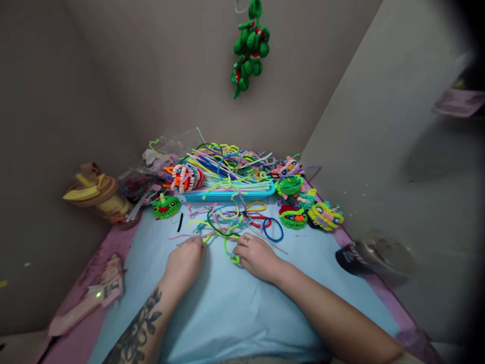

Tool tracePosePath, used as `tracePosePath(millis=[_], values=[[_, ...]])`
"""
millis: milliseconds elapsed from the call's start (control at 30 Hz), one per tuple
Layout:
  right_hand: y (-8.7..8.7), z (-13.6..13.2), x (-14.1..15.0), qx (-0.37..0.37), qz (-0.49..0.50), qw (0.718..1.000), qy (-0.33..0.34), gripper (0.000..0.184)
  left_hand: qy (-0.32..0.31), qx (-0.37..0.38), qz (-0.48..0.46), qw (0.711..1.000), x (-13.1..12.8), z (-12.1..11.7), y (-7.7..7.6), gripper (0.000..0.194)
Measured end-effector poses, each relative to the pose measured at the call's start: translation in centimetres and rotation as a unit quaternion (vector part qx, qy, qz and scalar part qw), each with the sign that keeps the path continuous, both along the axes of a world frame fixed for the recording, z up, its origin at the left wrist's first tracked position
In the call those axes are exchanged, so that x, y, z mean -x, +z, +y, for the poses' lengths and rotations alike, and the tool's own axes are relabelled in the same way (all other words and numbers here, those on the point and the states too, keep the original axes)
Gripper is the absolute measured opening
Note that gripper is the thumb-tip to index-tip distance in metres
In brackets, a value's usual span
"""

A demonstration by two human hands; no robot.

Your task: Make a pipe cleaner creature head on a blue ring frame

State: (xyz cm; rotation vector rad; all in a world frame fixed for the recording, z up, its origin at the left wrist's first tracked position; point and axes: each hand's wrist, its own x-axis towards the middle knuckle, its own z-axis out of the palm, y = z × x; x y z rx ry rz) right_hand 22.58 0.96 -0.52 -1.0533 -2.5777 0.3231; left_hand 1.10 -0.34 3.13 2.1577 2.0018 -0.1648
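Note:
My left hand [185,259] is closed, knuckles up, on the blue cloth; its fingertips are hidden, and what they hold, if anything, I cannot make out. A yellow pipe cleaner [206,239] ends beside its fingers. My right hand [258,257] is closed, with the fingers bent round a lime-green pipe cleaner [226,247] whose curled end shows at the fingertips. A tangle of pipe cleaners [217,225], pink, teal, dark green and yellow, lies just beyond both hands. Scissors [261,221] with red handles rest among them, partly covered.
A blue tray [227,196] heaped with pipe cleaners stands at the back. Fuzzy figures sit around it, one a green figure [165,206]. A pink glue gun [91,303] with a green light lies at left, and a cup [359,258] at right. A green bundle [250,48] hangs above.

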Motion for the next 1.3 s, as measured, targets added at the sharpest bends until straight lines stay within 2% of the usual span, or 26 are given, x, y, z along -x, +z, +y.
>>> tracePosePath(millis=[67,133,200,267,400,467,567,667,733,867,900,967,1033,1100,1200,1300], values=[[-0.5,0.5,-0.5,0.023,0.066,0.997,-0.037,0.013,0.026,-0.015,0.013,0.999,0.8,0.2,-0.1,0.027],[-0.7,0.9,-1.1,0.064,0.162,0.981,-0.087,0.023,0.045,-0.03,0.0,0.999,1.3,0.4,0.0,0.028],[-0.7,1.2,-1.5,0.109,0.25,0.954,-0.122,0.03,0.042,-0.043,-0.048,0.997,1.1,0.3,0.1,0.028],[-0.5,1.3,-1.7,0.135,0.297,0.938,-0.116,0.03,0.021,-0.046,-0.1,0.994,0.4,0.1,-0.1,0.026],[0.2,0.8,-1.6,0.125,0.261,0.957,0.001,0.023,-0.017,-0.033,-0.093,0.995,-0.2,-0.2,-0.7,0.018],[0.6,0.5,-1.7,0.121,0.223,0.966,0.057,0.021,0.003,-0.057,-0.08,0.995,0.7,-0.1,-0.8,0.019],[1.3,0.2,-2.1,0.132,0.173,0.97,0.109,0.005,0.053,-0.116,-0.108,0.986,2.6,0.9,-0.5,0.022],[1.9,0.1,-2.4,0.152,0.143,0.968,0.142,0.029,0.078,-0.197,-0.147,0.966,3.6,3.1,-0.4,0.034],[2.1,0.0,-2.5,0.16,0.133,0.966,0.15,0.037,0.093,-0.232,-0.147,0.957,3.5,5.0,-0.6,0.045],[2.0,-0.1,-2.5,0.163,0.139,0.966,0.147,0.045,0.05,-0.155,-0.197,0.967,3.4,7.6,-0.9,0.03],[1.9,0.0,-2.5,0.163,0.144,0.965,0.144,0.046,0.047,-0.16,-0.206,0.964,3.7,7.7,-0.6,0.027],[1.6,0.1,-2.5,0.166,0.156,0.964,0.137,0.05,0.061,-0.245,-0.21,0.945,4.4,7.2,0.3,0.027],[1.3,0.2,-2.5,0.168,0.165,0.963,0.128,0.051,0.078,-0.377,-0.21,0.899,5.3,6.1,1.6,0.028],[1.1,0.3,-2.4,0.169,0.171,0.963,0.121,0.052,0.093,-0.467,-0.21,0.854,6.0,4.9,3.0,0.026],[0.9,0.4,-2.0,0.17,0.178,0.962,0.115,0.052,0.12,-0.538,-0.21,0.807,6.7,3.3,4.4,0.022],[0.8,0.5,-1.8,0.172,0.198,0.959,0.108,0.051,0.162,-0.567,-0.225,0.776,7.7,2.7,4.5,0.019]])
